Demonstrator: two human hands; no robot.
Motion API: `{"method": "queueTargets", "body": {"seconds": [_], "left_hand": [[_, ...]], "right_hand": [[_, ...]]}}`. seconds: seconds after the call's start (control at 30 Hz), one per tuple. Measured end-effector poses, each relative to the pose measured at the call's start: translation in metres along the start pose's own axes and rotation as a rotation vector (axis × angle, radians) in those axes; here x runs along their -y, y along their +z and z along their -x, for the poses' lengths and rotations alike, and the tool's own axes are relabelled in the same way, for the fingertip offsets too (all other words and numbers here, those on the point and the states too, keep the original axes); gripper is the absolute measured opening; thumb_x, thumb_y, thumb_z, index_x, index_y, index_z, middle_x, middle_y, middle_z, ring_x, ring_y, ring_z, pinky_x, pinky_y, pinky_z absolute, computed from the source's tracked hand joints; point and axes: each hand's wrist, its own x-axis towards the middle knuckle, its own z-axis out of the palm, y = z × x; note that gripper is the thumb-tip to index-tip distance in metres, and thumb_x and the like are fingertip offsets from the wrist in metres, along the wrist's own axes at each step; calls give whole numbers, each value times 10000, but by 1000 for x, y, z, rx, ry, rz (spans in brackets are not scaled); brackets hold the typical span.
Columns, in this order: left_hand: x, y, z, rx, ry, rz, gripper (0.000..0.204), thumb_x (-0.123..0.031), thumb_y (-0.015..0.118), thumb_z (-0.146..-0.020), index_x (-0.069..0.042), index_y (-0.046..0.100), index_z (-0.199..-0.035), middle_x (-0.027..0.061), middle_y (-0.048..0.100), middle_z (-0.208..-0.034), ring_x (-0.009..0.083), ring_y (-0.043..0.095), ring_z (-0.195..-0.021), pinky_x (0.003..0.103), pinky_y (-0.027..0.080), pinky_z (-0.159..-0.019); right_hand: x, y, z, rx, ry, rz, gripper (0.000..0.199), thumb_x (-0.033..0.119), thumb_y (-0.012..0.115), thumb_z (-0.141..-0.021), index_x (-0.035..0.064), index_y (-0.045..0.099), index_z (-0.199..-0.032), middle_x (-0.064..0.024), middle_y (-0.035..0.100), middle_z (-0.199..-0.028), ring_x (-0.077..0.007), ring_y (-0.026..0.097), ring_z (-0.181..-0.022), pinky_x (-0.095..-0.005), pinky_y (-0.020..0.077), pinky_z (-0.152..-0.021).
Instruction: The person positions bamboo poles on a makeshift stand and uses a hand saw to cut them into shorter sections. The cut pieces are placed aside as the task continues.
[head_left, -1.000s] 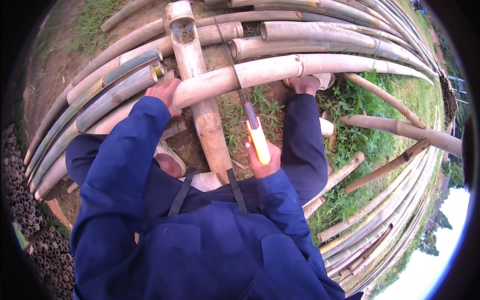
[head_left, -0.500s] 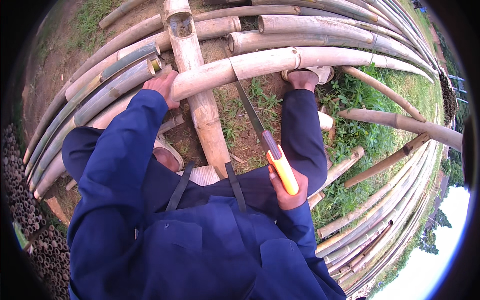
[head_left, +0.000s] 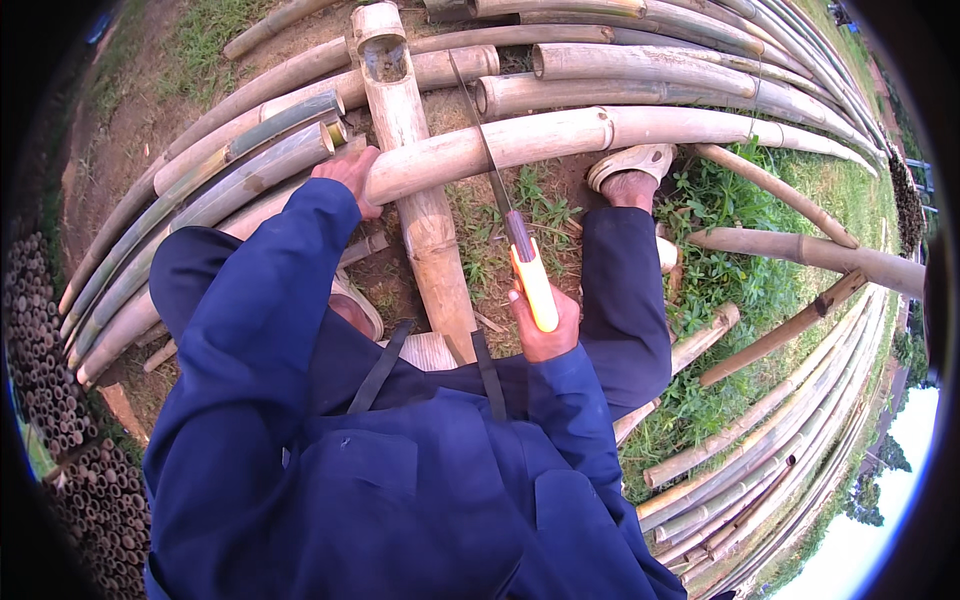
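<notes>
My right hand (head_left: 545,335) grips the orange handle of a hand saw (head_left: 505,225). Its thin blade runs up across a long pale bamboo pole (head_left: 560,140) that lies sideways. My left hand (head_left: 348,175) presses on the cut left end of that pole. The pole rests on a thick short bamboo section (head_left: 420,200) that points away from me, its hollow end at the top. My right foot in a pale sandal (head_left: 630,160) presses on the pole to the right of the blade.
Many long bamboo poles (head_left: 700,80) lie in curved rows at the top and the right. More poles (head_left: 200,200) are stacked at the left. A pile of short bamboo tubes (head_left: 50,400) shows its round ends at the far left. Grass (head_left: 720,280) grows at the right.
The saw has gone back and forth: the right hand pulled toward me, then pushed forward so the blade reaches further across the pole. The left hand stayed on the pole's end.
</notes>
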Motion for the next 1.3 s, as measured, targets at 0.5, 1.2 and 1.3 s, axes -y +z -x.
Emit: {"method": "queueTargets", "body": {"seconds": [0.5,1.2,1.3], "left_hand": [[-11,-15,-24,129,-8,200,905,-473,925,-569,-69,604,-1313,223,704,-1187,408,660,-1152,475,499,-1012],[-11,-12,-18,104,-2,213,854,-434,891,-589,-67,603,-1304,264,707,-1111,431,673,-1094,489,516,-974],[-14,-16,-22,129,-17,199,866,-435,892,-577,-66,605,-1307,255,710,-1117,427,672,-1102,485,514,-977]], "right_hand": [[18,-21,19,87,40,56,122,46,748,-920,-43,678,-966,-113,638,-679,-154,547,-555,-313,479,-573],[32,-47,76,-7,11,156,288,18,742,-888,-47,721,-1168,-93,684,-743,-119,626,-637,-296,531,-657],[18,-29,34,31,106,113,220,17,743,-886,-45,724,-1097,-101,685,-722,-122,608,-592,-296,503,-595]]}}
